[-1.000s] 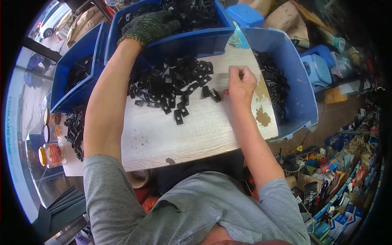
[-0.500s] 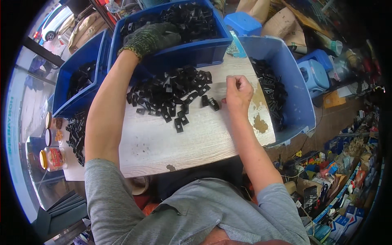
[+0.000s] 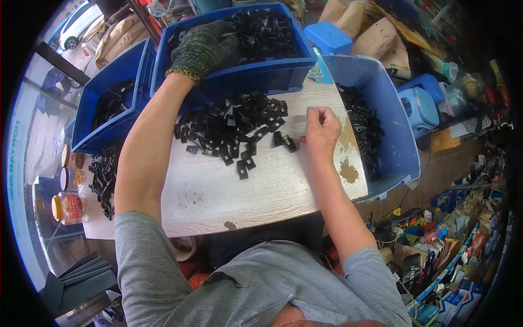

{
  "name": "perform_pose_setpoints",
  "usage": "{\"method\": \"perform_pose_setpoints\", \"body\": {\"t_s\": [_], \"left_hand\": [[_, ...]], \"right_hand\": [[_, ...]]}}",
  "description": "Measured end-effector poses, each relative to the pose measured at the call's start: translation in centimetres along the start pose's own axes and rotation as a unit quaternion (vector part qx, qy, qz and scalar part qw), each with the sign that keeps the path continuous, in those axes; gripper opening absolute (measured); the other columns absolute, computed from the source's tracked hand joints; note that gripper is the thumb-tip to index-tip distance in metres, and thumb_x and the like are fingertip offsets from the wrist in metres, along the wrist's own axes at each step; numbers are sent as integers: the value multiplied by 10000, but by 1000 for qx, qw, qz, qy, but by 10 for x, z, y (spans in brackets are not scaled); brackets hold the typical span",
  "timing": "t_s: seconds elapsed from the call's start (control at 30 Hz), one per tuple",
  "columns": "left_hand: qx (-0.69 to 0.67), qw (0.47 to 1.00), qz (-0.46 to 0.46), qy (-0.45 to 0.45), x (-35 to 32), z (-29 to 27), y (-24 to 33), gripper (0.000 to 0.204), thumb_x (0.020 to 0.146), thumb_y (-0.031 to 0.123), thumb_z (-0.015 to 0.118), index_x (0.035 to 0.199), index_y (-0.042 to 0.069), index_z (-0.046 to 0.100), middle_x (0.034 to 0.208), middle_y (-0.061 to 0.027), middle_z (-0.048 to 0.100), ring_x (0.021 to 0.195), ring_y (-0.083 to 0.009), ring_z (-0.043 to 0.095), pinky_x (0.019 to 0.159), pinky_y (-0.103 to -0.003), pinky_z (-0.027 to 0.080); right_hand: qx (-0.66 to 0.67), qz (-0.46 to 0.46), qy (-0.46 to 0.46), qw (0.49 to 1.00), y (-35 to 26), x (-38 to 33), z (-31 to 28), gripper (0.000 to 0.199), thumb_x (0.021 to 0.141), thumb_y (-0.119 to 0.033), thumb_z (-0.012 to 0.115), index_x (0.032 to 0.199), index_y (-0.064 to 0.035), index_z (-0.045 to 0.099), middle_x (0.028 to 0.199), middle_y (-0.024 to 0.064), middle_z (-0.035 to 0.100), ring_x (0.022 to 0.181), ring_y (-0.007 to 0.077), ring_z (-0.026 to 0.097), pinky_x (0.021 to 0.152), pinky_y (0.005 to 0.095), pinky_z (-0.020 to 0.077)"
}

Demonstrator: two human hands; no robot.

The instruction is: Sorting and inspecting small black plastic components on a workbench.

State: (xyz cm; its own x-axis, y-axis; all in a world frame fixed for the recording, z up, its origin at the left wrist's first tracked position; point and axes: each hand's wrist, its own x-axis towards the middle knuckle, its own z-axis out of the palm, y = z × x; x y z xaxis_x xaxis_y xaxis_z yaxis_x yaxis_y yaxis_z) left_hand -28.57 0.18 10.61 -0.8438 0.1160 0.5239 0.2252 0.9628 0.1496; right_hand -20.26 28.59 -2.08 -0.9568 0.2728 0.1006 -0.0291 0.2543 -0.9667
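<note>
My left hand point(image 3: 200, 50), in a dark knitted glove, reaches into a blue bin point(image 3: 261, 76) filled with small black plastic clips point(image 3: 264, 32). Its fingertips are lost among the dark pieces, so their grip is hidden. My right hand point(image 3: 322, 131) is bare and rests on the pale wooden tabletop point(image 3: 261, 191), its fingers curled closed. Whatever they hold, if anything, is out of sight. Just left of it lie two black clips point(image 3: 284, 141), close together. A loose heap of similar clips point(image 3: 229, 125) spreads over the table in front of the bin.
A smaller blue bin point(image 3: 90, 128) of black parts stands at the left, near lidded jars point(image 3: 71, 208) and another black pile point(image 3: 102, 177). A large blue tub point(image 3: 400, 147) with black parts adjoins the table's right edge. Cluttered goods point(image 3: 436, 245) cover the lower right.
My gloved left hand has lifted and shifted slightly farther into the bin, its back now more arched. My right hand keeps its place and curled shape. The whole view has shifted a little.
</note>
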Motion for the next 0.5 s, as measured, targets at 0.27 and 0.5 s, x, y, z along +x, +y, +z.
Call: {"method": "perform_pose_setpoints", "body": {"t_s": [0.27, 0.5], "left_hand": [[-156, 978, -59, 122, -13, -44, 48, 319, 844, 301, 691, 1072, 78, 704, 997, -173, 695, 965, -354, 658, 893, -462, 508], [-214, 962, 40, 165, -85, -23, 52, 312, 858, 208, 703, 1138, 74, 672, 1037, -175, 691, 962, -343, 665, 852, -445, 542]], "right_hand": [[68, 23, 29, 997, -17, -5, -2, 248, 877, -195, 641, 788, 35, 614, 622, 42, 570, 485, 103, 483, 438, 296, 423], [61, 15, 26, 998, -11, -6, 2, 243, 874, -195, 646, 792, 33, 621, 618, 36, 562, 519, 96, 493, 442, 292, 433]]}}
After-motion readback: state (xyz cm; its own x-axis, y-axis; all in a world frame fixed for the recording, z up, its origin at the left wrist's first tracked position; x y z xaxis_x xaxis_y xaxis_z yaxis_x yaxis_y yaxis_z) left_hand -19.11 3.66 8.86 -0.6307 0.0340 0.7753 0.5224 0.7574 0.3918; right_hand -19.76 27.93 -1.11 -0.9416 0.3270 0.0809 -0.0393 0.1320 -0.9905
